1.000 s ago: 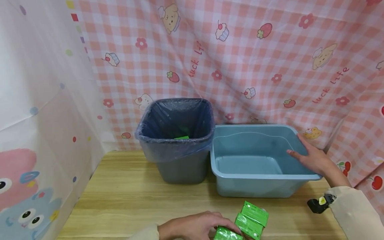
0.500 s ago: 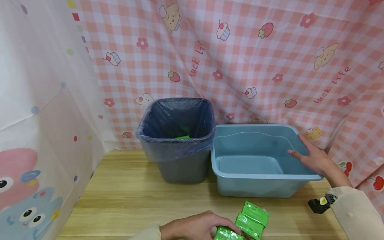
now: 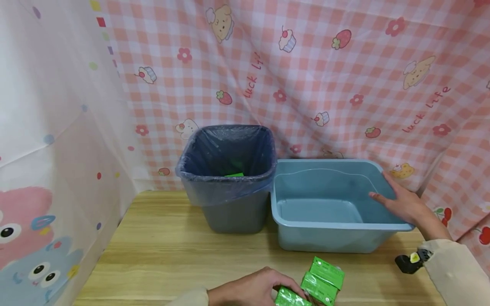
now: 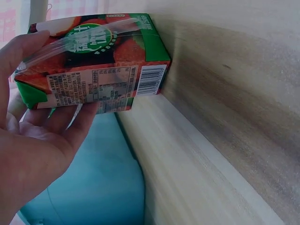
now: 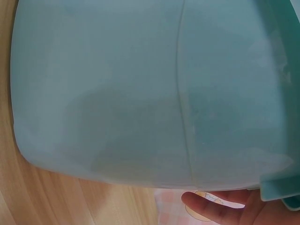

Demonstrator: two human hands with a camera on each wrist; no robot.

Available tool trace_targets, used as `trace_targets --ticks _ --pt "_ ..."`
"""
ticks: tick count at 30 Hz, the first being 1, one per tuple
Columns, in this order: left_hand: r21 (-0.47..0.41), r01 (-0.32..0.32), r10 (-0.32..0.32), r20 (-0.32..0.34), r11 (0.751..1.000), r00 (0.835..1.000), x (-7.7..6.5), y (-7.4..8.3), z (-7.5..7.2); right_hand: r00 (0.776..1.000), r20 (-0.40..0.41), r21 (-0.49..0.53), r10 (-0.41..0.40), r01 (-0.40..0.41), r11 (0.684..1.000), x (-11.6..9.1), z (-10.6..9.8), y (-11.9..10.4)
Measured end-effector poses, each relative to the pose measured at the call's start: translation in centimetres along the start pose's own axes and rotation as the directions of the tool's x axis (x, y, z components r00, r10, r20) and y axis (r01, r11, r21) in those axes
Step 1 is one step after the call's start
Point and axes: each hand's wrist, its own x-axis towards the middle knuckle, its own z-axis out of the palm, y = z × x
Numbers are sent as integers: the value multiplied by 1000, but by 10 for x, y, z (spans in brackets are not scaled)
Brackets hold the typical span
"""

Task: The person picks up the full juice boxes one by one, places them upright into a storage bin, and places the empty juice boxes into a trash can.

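My left hand [image 3: 254,287] grips a juice carton [image 4: 101,61] with green ends and pictures of red fruit, at the front edge of the head view. In the left wrist view the thumb lies along one side and the fingers along another, with clear plastic film across the carton. Part of a second carton [image 4: 115,105] shows behind it. Two more green-ended cartons [image 3: 326,273] lie just right of this hand. My right hand [image 3: 405,206] holds the right rim of a blue plastic basin [image 3: 325,238], thumb inside; its other fingers are mostly hidden in the head view.
A grey bin [image 3: 235,219] with a clear liner stands left of the basin, a green thing [image 3: 234,174] inside it. Both stand on the wooden table [image 3: 160,255], close to a pink checked curtain [image 3: 245,76]. A white printed sheet [image 3: 69,140] hangs at the left.
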Motion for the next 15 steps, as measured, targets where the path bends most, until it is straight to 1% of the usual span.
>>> trace_targets --ticks 5,8,11,15 --pt "11 -4 4 0 1000 1000 3 1 0 1000 8 12 8 -8 1000 -1 0 -1" --pt "44 -8 7 13 999 1000 4 2 -1 1000 8 13 8 -8 1000 -1 0 -1" --pt "104 -21 18 30 994 999 6 5 -4 1000 6 11 5 -5 1000 -1 0 0" --pt "188 -58 51 44 980 998 5 12 -10 1000 -1 8 -4 4 1000 0 0 1"
